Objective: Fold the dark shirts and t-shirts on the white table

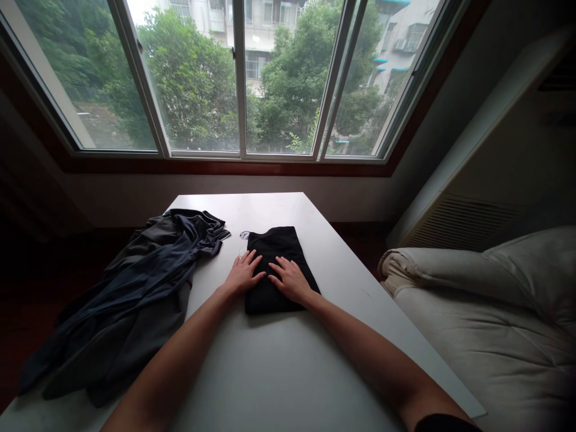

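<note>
A folded black garment (272,243) lies flat on the white table (270,372), roughly a rectangle. What kind of garment it is cannot be made out. My left hand (243,273) rests on its left edge with the fingers spread. On its right half lies my right hand (290,279), palm down, fingers stretched out. A small round tag or clear loop (244,235) shows at the cloth's upper left corner. Part of the cloth is hidden under both hands.
A heap of dark blue and grey clothes (148,288) covers the table's left side and hangs over its edge. To the right stands a pale padded sofa (477,312). Beyond the table's far end are a wall and a window (243,78).
</note>
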A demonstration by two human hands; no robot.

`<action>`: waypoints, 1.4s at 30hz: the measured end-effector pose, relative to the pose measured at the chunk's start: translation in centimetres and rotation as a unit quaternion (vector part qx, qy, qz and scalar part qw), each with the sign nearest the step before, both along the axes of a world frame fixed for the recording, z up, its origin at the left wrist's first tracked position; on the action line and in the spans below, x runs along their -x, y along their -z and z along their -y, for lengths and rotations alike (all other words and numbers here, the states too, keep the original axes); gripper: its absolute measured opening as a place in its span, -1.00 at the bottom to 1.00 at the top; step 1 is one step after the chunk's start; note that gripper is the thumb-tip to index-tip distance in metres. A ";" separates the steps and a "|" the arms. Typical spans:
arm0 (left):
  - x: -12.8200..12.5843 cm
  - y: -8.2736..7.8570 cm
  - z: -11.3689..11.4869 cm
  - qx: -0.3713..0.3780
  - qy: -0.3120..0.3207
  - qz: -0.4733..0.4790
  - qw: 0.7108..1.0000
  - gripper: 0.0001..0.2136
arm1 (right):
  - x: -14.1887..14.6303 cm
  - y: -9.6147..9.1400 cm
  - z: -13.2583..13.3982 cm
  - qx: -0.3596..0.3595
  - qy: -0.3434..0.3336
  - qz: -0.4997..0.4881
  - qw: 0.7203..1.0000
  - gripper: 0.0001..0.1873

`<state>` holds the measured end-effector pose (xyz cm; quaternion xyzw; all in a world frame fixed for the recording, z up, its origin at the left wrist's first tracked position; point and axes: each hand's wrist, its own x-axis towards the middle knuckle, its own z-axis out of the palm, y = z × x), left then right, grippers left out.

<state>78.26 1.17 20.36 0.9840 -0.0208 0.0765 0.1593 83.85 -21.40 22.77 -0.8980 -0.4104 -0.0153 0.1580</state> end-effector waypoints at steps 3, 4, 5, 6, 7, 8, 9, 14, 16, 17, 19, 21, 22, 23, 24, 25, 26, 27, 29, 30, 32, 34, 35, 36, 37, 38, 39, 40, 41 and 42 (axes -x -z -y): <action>0.1 0.1 0.1 -0.012 0.001 -0.016 1.000 -0.35 | -0.5 0.2 0.1 -0.012 -0.011 -0.001 1.000 -0.43; 0.2 0.1 0.1 -0.015 0.000 -0.016 1.000 -0.35 | -0.6 0.2 0.1 -0.015 -0.012 0.001 1.000 -0.43; 0.2 0.1 0.2 -0.017 -0.002 -0.014 1.000 -0.36 | -0.7 0.3 0.1 -0.017 -0.013 0.004 1.000 -0.43; 0.3 0.0 0.3 -0.019 -0.006 -0.010 1.000 -0.37 | -0.7 0.4 0.1 -0.019 -0.014 0.006 1.000 -0.43; 0.3 0.0 0.4 -0.019 -0.012 -0.003 1.000 -0.38 | -0.8 0.5 0.1 -0.019 -0.015 0.007 1.000 -0.43; 0.4 -0.1 0.5 -0.018 -0.019 0.005 1.000 -0.40 | -0.9 0.6 0.1 -0.020 -0.017 0.009 1.000 -0.43; 0.4 -0.2 0.5 -0.017 -0.026 0.015 0.999 -0.42 | -1.0 0.6 0.1 -0.020 -0.018 0.011 1.000 -0.42; 0.3 -0.4 0.7 -0.004 -0.052 0.058 0.997 -0.48 | -1.8 0.9 0.3 -0.021 -0.034 0.020 0.999 -0.42; 0.2 -0.3 0.7 -0.001 -0.058 0.066 0.996 -0.49 | -2.4 1.0 0.5 -0.022 -0.041 0.022 0.999 -0.42; 0.2 -0.3 0.6 0.000 -0.060 0.070 0.996 -0.49 | -2.8 1.2 0.6 -0.023 -0.046 0.024 0.998 -0.41; 0.2 -0.3 0.6 0.003 -0.059 0.076 0.995 -0.49 | -3.7 1.4 0.9 -0.025 -0.057 0.029 0.998 -0.41; 0.2 -0.2 0.6 0.007 -0.058 0.078 0.995 -0.49 | -5.0 1.7 1.3 -0.027 -0.067 0.035 0.997 -0.41; 0.2 -0.2 0.6 0.009 -0.058 0.080 0.995 -0.50 | -5.6 1.9 1.6 -0.027 -0.071 0.037 0.996 -0.41; 0.2 -0.1 0.6 0.012 -0.059 0.081 0.995 -0.50 | -6.4 2.0 1.8 -0.027 -0.073 0.039 0.996 -0.40; 0.2 -0.1 0.6 0.014 -0.060 0.083 0.995 -0.51 | -7.1 2.2 2.0 -0.027 -0.073 0.040 0.996 -0.40; 0.2 -0.1 0.6 0.016 -0.060 0.086 0.994 -0.51 | -7.8 2.3 2.2 -0.027 -0.073 0.041 0.996 -0.40; 0.2 0.0 0.6 0.016 -0.059 0.089 0.994 -0.51 | -8.5 2.4 2.3 -0.027 -0.071 0.041 0.996 -0.40; 0.2 0.0 0.6 0.016 -0.057 0.089 0.994 -0.51 | -9.2 2.6 2.5 -0.027 -0.068 0.041 0.996 -0.40; 0.2 0.1 0.5 0.016 -0.053 0.086 0.995 -0.51 | -10.6 2.8 2.7 -0.027 -0.062 0.041 0.997 -0.40; 0.2 0.2 0.5 0.016 -0.053 0.084 0.995 -0.50 | -11.2 2.9 2.8 -0.027 -0.059 0.041 0.997 -0.41; 0.1 0.3 0.4 0.016 -0.053 0.078 0.995 -0.50 | -12.3 2.9 3.1 -0.027 -0.054 0.038 0.997 -0.41; 0.2 0.3 0.4 0.015 -0.054 0.072 0.996 -0.50 | -13.2 2.9 3.4 -0.028 -0.041 0.032 0.998 -0.42; 0.2 0.2 0.4 0.014 -0.054 0.068 0.996 -0.50 | -13.6 2.8 3.6 -0.029 -0.031 0.027 0.999 -0.42; 0.2 0.2 0.4 0.013 -0.053 0.064 0.996 -0.50 | -14.0 2.7 3.7 -0.029 -0.018 0.022 0.999 -0.43; 0.2 0.1 0.4 0.013 -0.053 0.061 0.997 -0.50 | -14.5 2.6 3.9 -0.028 -0.005 0.015 0.999 -0.43; 0.3 0.0 0.4 0.013 -0.052 0.059 0.997 -0.50 | -14.9 2.6 4.0 -0.026 0.008 0.009 1.000 -0.44; 0.3 -0.1 0.4 0.014 -0.052 0.057 0.997 -0.51 | -15.3 2.5 4.2 -0.024 0.021 0.005 0.999 -0.44; 0.4 -0.2 0.5 0.016 -0.051 0.055 0.997 -0.51 | -15.9 2.5 4.4 -0.021 0.034 0.003 0.999 -0.44; 0.5 -0.3 0.5 0.017 -0.051 0.053 0.997 -0.52 | -16.4 2.4 4.6 -0.019 0.047 0.002 0.999 -0.44; 0.5 -0.4 0.5 0.018 -0.051 0.052 0.997 -0.53 | -17.0 2.3 4.9 -0.016 0.061 0.002 0.998 -0.44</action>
